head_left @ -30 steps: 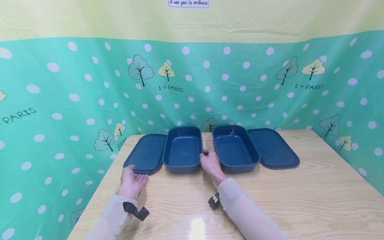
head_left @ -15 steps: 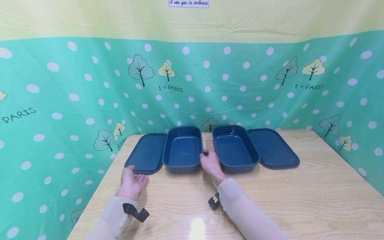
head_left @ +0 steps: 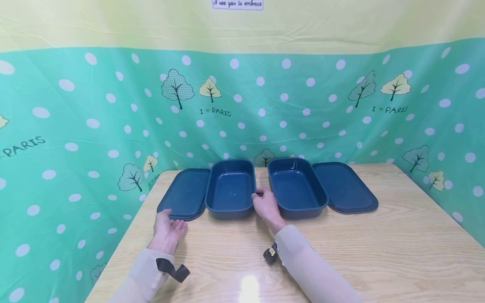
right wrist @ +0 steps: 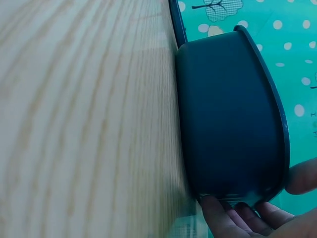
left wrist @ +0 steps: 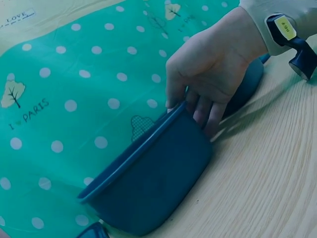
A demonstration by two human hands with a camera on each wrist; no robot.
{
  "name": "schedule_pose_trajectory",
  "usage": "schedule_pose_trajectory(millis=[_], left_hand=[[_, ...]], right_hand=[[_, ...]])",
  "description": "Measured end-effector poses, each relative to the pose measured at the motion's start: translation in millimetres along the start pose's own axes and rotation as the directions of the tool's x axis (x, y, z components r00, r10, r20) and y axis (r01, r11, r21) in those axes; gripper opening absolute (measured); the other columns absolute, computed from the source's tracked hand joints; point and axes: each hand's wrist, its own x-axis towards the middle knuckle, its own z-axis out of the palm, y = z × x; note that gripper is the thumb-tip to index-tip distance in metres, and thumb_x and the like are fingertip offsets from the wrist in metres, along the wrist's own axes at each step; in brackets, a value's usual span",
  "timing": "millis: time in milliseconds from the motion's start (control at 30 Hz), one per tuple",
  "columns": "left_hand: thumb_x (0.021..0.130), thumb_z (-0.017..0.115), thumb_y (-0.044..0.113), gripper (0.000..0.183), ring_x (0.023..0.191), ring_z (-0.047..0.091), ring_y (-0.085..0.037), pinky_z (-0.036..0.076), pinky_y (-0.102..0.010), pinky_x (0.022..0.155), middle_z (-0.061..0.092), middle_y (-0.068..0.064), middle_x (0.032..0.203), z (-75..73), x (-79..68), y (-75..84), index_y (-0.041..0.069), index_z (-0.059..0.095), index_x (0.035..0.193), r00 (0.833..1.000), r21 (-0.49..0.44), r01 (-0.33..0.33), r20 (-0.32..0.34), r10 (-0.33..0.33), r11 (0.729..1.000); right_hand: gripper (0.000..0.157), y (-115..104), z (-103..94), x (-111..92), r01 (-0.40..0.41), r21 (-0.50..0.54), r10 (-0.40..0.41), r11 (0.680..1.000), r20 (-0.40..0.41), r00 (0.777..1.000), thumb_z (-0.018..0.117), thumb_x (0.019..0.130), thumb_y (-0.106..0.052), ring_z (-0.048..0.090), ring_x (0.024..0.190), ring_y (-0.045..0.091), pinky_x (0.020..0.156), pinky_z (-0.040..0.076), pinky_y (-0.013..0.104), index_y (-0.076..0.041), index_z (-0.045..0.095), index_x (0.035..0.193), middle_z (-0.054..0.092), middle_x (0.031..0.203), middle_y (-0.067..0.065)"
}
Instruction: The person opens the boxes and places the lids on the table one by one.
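Note:
A blue rectangular food container (head_left: 231, 213) stands upright without a cover in the head view, its inside bare. My right hand (head_left: 268, 208) grips it at the right front corner. In the right wrist view the thumb (right wrist: 303, 177) lies at the rim and the fingers (right wrist: 223, 218) press the side wall. Left of the container lies a matching flat lid (head_left: 185, 191). My left hand (head_left: 168, 229) is at the lid's front left corner, palm up, thumb at the edge and fingers loosely extended in front. The left wrist view shows mostly the right hand (left wrist: 213, 69).
A second blue container (head_left: 303, 213) stands just right of my right hand, with another blue lid (head_left: 342, 185) beside it. All sit at the back of the wooden table (head_left: 212, 261), close to a green dotted curtain (head_left: 261, 97).
The left lid has shifted slightly to the right since a second ago. My left hand has moved by a hair; my right hand and both containers stay in place.

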Motion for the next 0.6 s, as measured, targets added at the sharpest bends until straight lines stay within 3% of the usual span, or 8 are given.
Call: schedule_pose_trajectory(millis=[233,400,600], left_hand=[[0.101,0.026,0.028,0.070,0.143,0.006,-0.028,0.011,-0.033,0.116,-0.004,-0.015,0.154,1.1,-4.9,-2.0,0.001,-0.019,0.147,1.000,0.074,-0.021,0.006,0.021,0.997],[0.100,0.027,0.028,0.071,0.144,0.003,-0.028,0.008,-0.033,0.116,-0.008,-0.014,0.155,5.3,-5.5,-2.3,0.001,-0.019,0.147,0.998,0.127,-0.037,0.059,0.030,0.991],[0.101,0.031,0.024,0.067,0.142,0.009,-0.031,0.009,-0.037,0.116,-0.002,-0.018,0.154,12.5,-1.4,-3.7,0.000,-0.008,0.150,0.984,0.253,-0.154,0.122,0.127,0.955]], right_hand=[[0.040,-4.3,-2.2,-2.5,0.005,0.000,-0.005,1.000,0.003,1.000,0.054,0.095,-0.022,0.054,0.113,0.028,0.095,0.045,0.043,-0.001,0.053,0.129,0.058,0.122,0.015],[0.040,-8.0,-4.4,-5.5,0.030,-0.010,-0.030,0.999,0.002,1.000,0.055,0.095,-0.021,0.053,0.114,0.028,0.096,0.045,0.043,0.000,0.052,0.130,0.058,0.121,0.015],[0.043,-11.2,-6.2,-8.0,0.077,-0.040,-0.077,0.996,0.015,0.997,0.054,0.095,-0.022,0.053,0.114,0.027,0.094,0.046,0.041,0.001,0.048,0.132,0.056,0.122,0.016]])
